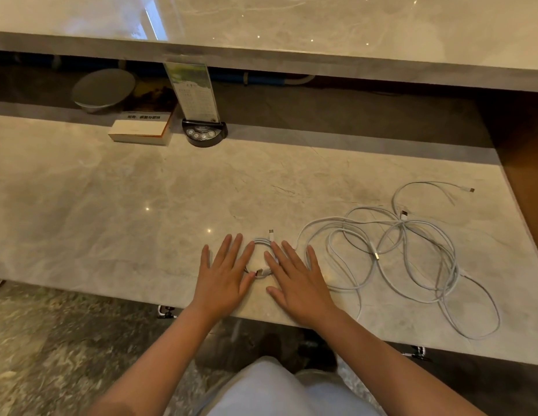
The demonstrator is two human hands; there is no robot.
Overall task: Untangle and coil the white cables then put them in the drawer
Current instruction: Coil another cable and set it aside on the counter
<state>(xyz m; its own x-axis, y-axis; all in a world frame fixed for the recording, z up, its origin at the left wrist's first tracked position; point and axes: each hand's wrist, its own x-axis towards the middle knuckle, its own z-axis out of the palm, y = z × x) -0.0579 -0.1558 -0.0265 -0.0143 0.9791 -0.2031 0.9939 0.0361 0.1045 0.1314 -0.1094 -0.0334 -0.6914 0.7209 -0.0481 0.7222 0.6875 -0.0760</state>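
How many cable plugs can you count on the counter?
5: one above the coil, one inside it, three in the tangle; others may be hidden.

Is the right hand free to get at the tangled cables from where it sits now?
Probably yes. The right hand lies flat and open beside the small coiled cable, and the tangled cables sprawl just to its right on the same counter. Nothing stands between them.

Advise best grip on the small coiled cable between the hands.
Pinch across the bundled loops of the coiled cable at its far arc, coming from above. It lies flat on the counter, and the plug ends there would spring loose otherwise.
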